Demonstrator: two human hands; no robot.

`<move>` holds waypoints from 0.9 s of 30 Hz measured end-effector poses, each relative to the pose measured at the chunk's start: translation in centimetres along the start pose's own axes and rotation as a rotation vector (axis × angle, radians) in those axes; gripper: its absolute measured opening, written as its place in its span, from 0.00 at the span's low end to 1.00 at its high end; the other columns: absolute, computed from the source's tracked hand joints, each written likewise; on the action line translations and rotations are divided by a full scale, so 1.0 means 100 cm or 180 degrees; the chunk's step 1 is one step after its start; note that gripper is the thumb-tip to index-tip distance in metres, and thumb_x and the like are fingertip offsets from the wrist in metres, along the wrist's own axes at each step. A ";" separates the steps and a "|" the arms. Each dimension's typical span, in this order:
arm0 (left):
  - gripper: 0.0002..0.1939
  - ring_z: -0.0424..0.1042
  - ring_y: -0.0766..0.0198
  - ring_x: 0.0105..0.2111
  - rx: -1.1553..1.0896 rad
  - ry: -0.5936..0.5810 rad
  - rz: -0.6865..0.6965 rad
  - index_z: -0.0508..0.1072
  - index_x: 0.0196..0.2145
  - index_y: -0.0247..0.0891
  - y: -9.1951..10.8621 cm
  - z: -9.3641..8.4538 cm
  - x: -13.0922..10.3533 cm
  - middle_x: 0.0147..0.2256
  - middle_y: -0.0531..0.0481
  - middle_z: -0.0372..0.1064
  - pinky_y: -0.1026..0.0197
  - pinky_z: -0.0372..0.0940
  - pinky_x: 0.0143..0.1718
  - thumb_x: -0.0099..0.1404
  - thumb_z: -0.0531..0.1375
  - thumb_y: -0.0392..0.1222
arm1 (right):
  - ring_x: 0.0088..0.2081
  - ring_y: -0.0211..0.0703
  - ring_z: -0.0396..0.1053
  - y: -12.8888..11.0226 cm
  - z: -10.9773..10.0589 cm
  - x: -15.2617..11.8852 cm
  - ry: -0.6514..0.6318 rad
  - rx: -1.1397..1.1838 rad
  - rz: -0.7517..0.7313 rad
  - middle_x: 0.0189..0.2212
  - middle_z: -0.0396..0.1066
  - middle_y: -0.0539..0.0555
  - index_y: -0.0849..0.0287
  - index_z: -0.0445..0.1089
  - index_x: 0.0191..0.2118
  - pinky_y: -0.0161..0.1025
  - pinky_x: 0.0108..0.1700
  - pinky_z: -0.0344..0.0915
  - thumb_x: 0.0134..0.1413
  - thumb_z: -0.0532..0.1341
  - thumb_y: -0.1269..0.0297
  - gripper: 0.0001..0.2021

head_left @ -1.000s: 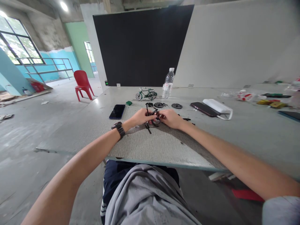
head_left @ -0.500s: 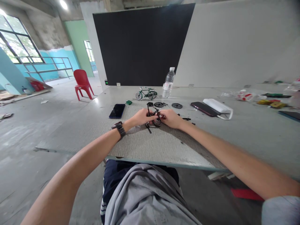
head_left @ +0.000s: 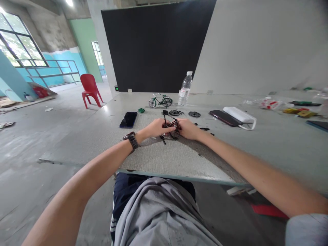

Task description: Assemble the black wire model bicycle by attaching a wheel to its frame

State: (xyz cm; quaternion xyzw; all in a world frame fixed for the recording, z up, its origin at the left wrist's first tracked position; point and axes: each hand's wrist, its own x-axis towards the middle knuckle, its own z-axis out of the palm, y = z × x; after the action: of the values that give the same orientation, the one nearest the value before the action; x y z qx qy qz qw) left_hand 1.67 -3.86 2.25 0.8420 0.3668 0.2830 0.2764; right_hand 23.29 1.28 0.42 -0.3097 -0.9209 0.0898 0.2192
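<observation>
A small black model bicycle frame (head_left: 173,124) is held between my two hands just above the table. My left hand (head_left: 159,128) is closed on its left side, thumb laid along it. From the right, my right hand (head_left: 188,129) grips the other end, its fingertips partly hidden behind the black parts. A thin round fender-like curve (head_left: 175,134) shows below the frame. Under my left hand a short black part (head_left: 163,139) lies on the table. Behind my hands lie two loose model wheels, one nearer the middle (head_left: 174,112) and one to the right (head_left: 194,114).
A finished green model bicycle (head_left: 161,100) stands at the back beside a plastic bottle (head_left: 185,89). A phone (head_left: 128,120) lies left; another dark phone (head_left: 225,118) and a white power bank (head_left: 236,115) lie right. Small black parts (head_left: 205,129) sit beside my right hand.
Both hands and the bicycle frame stay nearly in place; the frame is turned slightly in my fingers. The whole view has shifted a little.
</observation>
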 end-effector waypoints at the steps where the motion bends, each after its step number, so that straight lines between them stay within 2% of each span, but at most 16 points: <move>1: 0.20 0.69 0.65 0.25 0.0017 0.0003 0.0022 0.69 0.27 0.38 0.000 0.000 0.000 0.25 0.50 0.72 0.62 0.57 0.27 0.69 0.58 0.55 | 0.38 0.51 0.72 0.001 0.000 0.000 0.0002 0.0010 -0.0006 0.35 0.76 0.58 0.57 0.74 0.33 0.43 0.41 0.67 0.55 0.60 0.71 0.05; 8: 0.22 0.64 0.66 0.23 0.0120 -0.0059 0.0085 0.67 0.26 0.38 0.002 0.000 -0.001 0.25 0.50 0.70 0.60 0.53 0.26 0.69 0.57 0.57 | 0.40 0.52 0.72 0.000 0.000 0.001 -0.0045 0.0098 -0.0038 0.36 0.77 0.58 0.57 0.76 0.37 0.46 0.44 0.68 0.52 0.61 0.72 0.08; 15: 0.25 0.57 0.68 0.21 0.0324 -0.0075 0.0061 0.63 0.23 0.38 0.001 0.001 0.000 0.21 0.53 0.61 0.60 0.49 0.25 0.68 0.56 0.61 | 0.41 0.52 0.72 0.003 0.001 0.001 -0.0062 -0.0001 -0.0295 0.41 0.76 0.59 0.56 0.75 0.42 0.47 0.46 0.67 0.52 0.55 0.75 0.15; 19: 0.26 0.53 0.69 0.20 0.0482 -0.0155 -0.0047 0.59 0.21 0.39 0.003 0.001 0.000 0.19 0.55 0.55 0.59 0.47 0.25 0.68 0.56 0.60 | 0.41 0.53 0.72 0.007 0.004 0.002 -0.0066 0.0044 -0.0361 0.41 0.76 0.58 0.55 0.74 0.43 0.47 0.45 0.66 0.53 0.56 0.74 0.15; 23: 0.27 0.52 0.68 0.20 0.0532 -0.0116 0.0031 0.57 0.20 0.39 0.002 0.002 0.002 0.18 0.55 0.53 0.58 0.47 0.25 0.68 0.58 0.59 | 0.41 0.53 0.72 0.008 0.004 0.002 -0.0104 0.0092 -0.0449 0.42 0.76 0.59 0.56 0.74 0.43 0.47 0.46 0.65 0.55 0.55 0.71 0.13; 27: 0.27 0.52 0.68 0.19 0.0250 0.0004 0.0099 0.58 0.18 0.39 0.000 0.003 0.002 0.17 0.55 0.52 0.58 0.47 0.25 0.65 0.62 0.57 | 0.39 0.53 0.71 0.004 0.003 0.003 -0.0135 0.0044 -0.0459 0.40 0.76 0.59 0.55 0.74 0.42 0.46 0.44 0.64 0.56 0.55 0.69 0.12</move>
State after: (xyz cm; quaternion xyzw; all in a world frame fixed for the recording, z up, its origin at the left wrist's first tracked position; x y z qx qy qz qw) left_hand 1.96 -3.76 2.09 0.8576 0.3646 0.2732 0.2385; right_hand 23.16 1.72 0.17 -0.2390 -0.9446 0.0867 0.2077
